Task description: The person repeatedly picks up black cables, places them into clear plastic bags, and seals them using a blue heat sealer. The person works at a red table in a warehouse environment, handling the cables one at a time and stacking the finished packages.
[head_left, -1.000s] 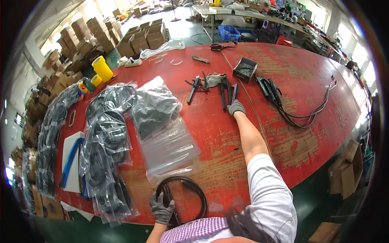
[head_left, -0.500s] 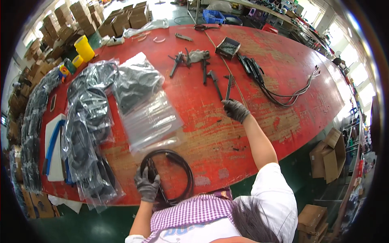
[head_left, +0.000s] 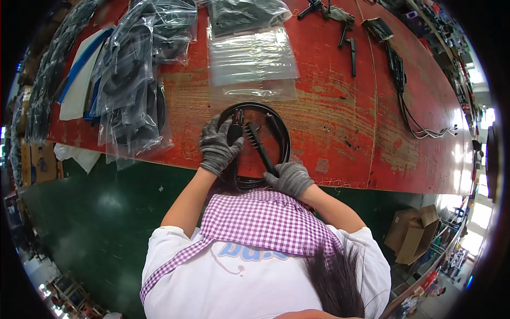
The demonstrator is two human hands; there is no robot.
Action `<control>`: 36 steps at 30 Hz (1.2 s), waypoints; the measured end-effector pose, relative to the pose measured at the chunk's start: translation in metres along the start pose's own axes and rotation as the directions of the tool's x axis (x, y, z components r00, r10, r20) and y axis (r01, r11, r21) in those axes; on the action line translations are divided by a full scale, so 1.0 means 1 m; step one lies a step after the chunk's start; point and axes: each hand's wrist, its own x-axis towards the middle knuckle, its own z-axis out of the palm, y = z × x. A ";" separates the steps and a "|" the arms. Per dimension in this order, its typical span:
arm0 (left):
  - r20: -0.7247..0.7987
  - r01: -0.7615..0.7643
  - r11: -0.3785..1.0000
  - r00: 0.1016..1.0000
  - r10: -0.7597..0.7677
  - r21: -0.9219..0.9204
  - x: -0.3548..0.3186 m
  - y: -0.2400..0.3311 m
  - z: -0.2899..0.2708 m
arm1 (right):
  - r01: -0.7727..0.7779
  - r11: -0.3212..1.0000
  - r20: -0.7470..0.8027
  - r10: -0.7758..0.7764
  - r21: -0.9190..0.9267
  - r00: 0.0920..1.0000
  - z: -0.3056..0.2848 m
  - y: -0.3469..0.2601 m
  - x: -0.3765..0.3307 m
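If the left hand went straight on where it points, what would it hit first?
Past the black cable coil at its fingers, the left hand would probably meet the clear plastic bags first, though its height above them is hard to judge.

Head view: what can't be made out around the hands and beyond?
Head view:
Black toothed brush: lower end hidden by right hand.
Black coiled cable: left stretch covered by left hand.
Dark-filled bag: far end cut off by upper edge.
Small box: contents too small to tell.
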 end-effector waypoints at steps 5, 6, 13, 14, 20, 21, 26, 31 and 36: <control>0.035 0.022 0.999 0.999 -0.024 0.032 -0.002 0.000 -0.001 | 0.123 0.981 -0.044 -0.131 -0.152 0.990 -0.019 -0.009 0.026; 0.035 0.026 0.999 0.999 -0.027 0.026 -0.003 -0.002 -0.002 | 0.186 0.973 -0.141 -0.204 -0.135 0.969 -0.030 -0.006 0.036; -0.064 -0.002 0.991 0.998 -0.007 -0.137 0.018 -0.001 -0.020 | 0.310 0.921 -0.559 -0.389 -0.236 0.732 -0.087 0.034 0.169; -0.096 -0.069 0.991 0.994 0.059 -0.111 0.026 -0.005 -0.023 | 0.305 0.927 -0.554 -0.374 -0.216 0.744 -0.090 0.031 0.174; -0.389 -0.341 0.914 0.829 0.402 0.219 0.110 0.018 -0.038 | 0.355 0.925 -0.509 -0.372 -0.134 0.776 -0.109 0.034 0.193; -0.204 -0.308 0.918 0.910 0.360 0.250 0.125 0.015 -0.030 | 0.399 0.915 -0.529 -0.369 -0.062 0.764 -0.106 0.041 0.203; 0.301 -0.211 0.954 0.943 0.142 0.212 0.145 0.003 -0.023 | 0.353 0.935 -0.507 -0.322 -0.037 0.800 -0.116 0.034 0.189; -0.080 -0.531 0.755 0.796 0.600 0.385 0.127 -0.006 -0.021 | 0.324 0.940 -0.532 -0.222 0.105 0.817 -0.111 0.034 0.190; -0.202 -0.580 0.767 0.745 0.635 0.274 0.108 -0.008 -0.028 | 0.296 0.954 -0.750 -0.165 0.043 0.640 -0.107 0.026 0.193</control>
